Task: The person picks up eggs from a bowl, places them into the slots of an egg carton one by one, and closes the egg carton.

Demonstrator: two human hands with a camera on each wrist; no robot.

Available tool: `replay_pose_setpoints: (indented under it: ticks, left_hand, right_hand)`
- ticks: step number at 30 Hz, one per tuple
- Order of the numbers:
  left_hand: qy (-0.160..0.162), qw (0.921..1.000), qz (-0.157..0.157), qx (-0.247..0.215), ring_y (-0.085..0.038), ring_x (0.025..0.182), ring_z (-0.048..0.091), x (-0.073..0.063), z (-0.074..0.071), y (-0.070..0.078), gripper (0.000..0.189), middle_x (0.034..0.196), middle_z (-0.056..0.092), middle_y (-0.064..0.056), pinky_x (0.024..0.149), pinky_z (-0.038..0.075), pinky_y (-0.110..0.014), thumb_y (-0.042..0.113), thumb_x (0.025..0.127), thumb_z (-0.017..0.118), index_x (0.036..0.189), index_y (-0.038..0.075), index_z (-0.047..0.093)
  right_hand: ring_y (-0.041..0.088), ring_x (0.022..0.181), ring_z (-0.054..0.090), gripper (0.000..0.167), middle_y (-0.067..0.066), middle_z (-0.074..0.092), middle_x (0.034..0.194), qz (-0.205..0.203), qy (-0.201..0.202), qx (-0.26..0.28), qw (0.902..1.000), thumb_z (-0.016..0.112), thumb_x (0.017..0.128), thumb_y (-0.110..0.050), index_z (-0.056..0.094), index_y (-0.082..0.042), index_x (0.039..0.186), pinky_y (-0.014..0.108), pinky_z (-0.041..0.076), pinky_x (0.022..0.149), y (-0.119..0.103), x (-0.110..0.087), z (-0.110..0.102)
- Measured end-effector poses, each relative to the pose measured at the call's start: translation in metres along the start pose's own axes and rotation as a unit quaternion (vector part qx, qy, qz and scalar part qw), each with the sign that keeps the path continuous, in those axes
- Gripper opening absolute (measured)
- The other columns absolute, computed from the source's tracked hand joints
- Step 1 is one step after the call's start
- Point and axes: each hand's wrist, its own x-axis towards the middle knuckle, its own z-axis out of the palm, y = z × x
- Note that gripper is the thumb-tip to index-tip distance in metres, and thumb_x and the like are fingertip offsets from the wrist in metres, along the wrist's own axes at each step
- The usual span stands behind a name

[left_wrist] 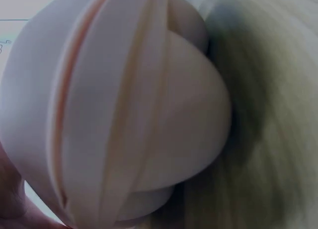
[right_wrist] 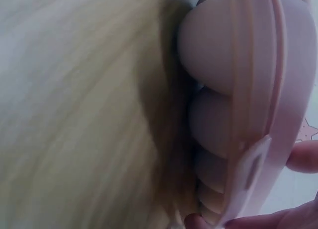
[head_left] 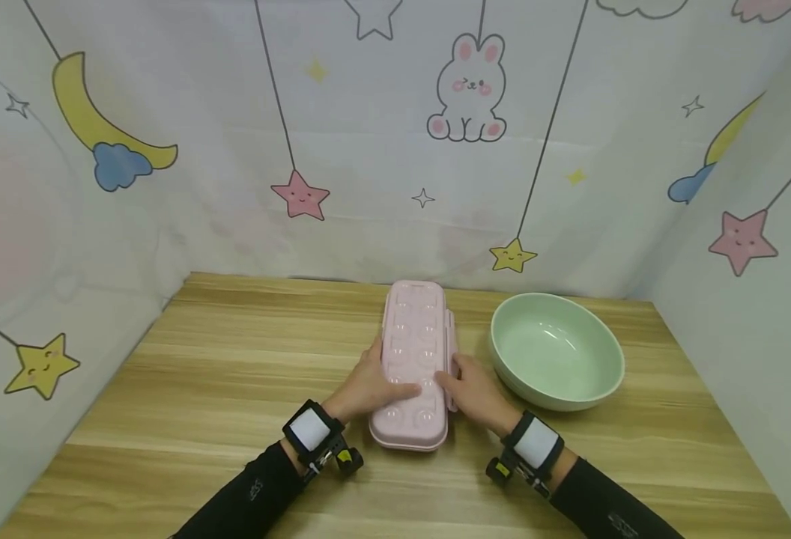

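Note:
A pink plastic egg box (head_left: 414,318), its lid down and covered in rows of round bumps, lies lengthwise on the table in the head view. My left hand (head_left: 360,388) holds its left side, thumb across the lid. From the right, my right hand (head_left: 478,395) grips the box at the side clasp (head_left: 451,333). In the right wrist view the thumb (right_wrist: 304,157) presses the lid, while fingertips (right_wrist: 258,222) lie at the lower end of the clasp flap (right_wrist: 247,177). Rounded egg cups (left_wrist: 194,114) show along the box's underside in the left wrist view. Its contents are hidden.
A light green bowl (head_left: 557,352) stands to the right of the box, close to my right hand. The wooden table (head_left: 234,337) meets a printed cloth backdrop (head_left: 382,150) at the back and sides.

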Motion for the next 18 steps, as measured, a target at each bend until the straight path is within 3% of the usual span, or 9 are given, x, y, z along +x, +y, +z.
replay_pose_setpoints:
  ticks: [3,8,12,15,18]
  left_hand:
    - [-0.021,0.9994,0.017,-0.023,-0.021,0.087,0.060,0.002,-0.002,-0.001,0.111,0.128,0.045,-0.018,0.074,0.053,-0.034,0.027,0.077,0.079,0.153,0.021,-0.001]
    - [-0.035,0.9983,0.012,-0.045,-0.020,0.072,0.065,0.006,-0.005,-0.001,0.084,0.114,0.055,-0.019,0.064,0.055,-0.034,0.022,0.094,0.059,0.152,0.019,-0.002]
    - [-0.034,0.9973,-0.002,-0.065,-0.021,0.080,0.064,0.012,-0.008,0.000,0.082,0.124,0.050,-0.022,0.069,0.055,-0.034,0.023,0.092,0.061,0.152,0.015,0.006]
    - [-0.043,0.9952,-0.011,-0.088,-0.023,0.087,0.063,0.017,-0.010,0.001,0.085,0.129,0.046,-0.023,0.074,0.055,-0.035,0.019,0.089,0.065,0.151,0.013,0.008]
    - [-0.052,0.9950,-0.012,-0.084,-0.026,0.095,0.061,0.020,-0.010,0.003,0.091,0.139,0.037,-0.026,0.079,0.053,-0.036,0.015,0.087,0.065,0.152,0.014,0.001]
  right_hand:
    - [0.018,0.071,0.055,0.021,0.008,0.057,0.083,-0.006,-0.016,0.014,0.9998,0.052,0.094,-0.017,0.059,-0.001,0.106,0.031,0.047,0.060,-0.005,0.002,0.000]
    - [0.015,0.074,0.055,0.023,0.004,0.060,0.083,-0.006,-0.033,0.021,0.9992,0.049,0.094,-0.013,0.062,-0.001,0.109,0.029,0.047,0.064,-0.009,0.005,0.000]
    - [0.016,0.074,0.055,0.026,0.006,0.061,0.085,0.004,-0.047,0.030,0.9984,0.049,0.091,-0.012,0.060,0.002,0.111,0.029,0.046,0.064,-0.012,0.009,-0.002]
    - [0.019,0.081,0.057,0.037,0.010,0.062,0.095,0.022,-0.058,0.065,0.9959,0.050,0.085,-0.006,0.054,0.005,0.119,0.030,0.048,0.071,-0.016,0.014,-0.002]
    - [0.022,0.093,0.056,0.054,0.017,0.060,0.112,0.030,-0.055,0.078,0.9950,0.049,0.079,-0.003,0.044,0.007,0.132,0.035,0.049,0.082,-0.021,0.021,-0.003]
